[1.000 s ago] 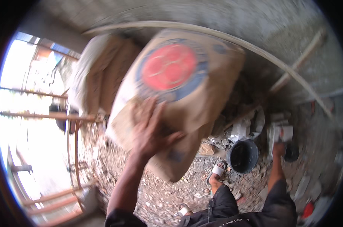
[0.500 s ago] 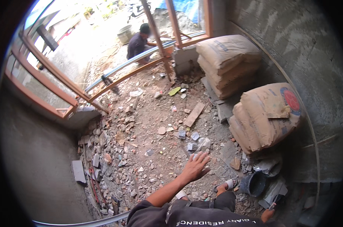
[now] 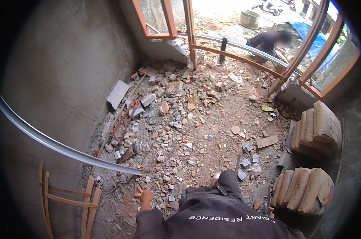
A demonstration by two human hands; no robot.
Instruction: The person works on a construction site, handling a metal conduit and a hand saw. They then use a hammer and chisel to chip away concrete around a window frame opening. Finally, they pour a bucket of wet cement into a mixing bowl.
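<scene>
Loosely open, the left hand [image 3: 146, 196] is near one metal channel [image 3: 70, 152]. Dark clothing [image 3: 224, 205] hides most of the right hand [image 3: 271, 211], its grip unreadable; two sack stacks [image 3: 303, 189] stand near it

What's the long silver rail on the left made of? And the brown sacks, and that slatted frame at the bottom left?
The rail looks like smooth metal, because it is silvery and shiny. The sacks seem to be dull, tan paper, judging by their creases, though woven plastic is possible. The slatted frame is probably bare wood: flat, light-brown strips.
</scene>
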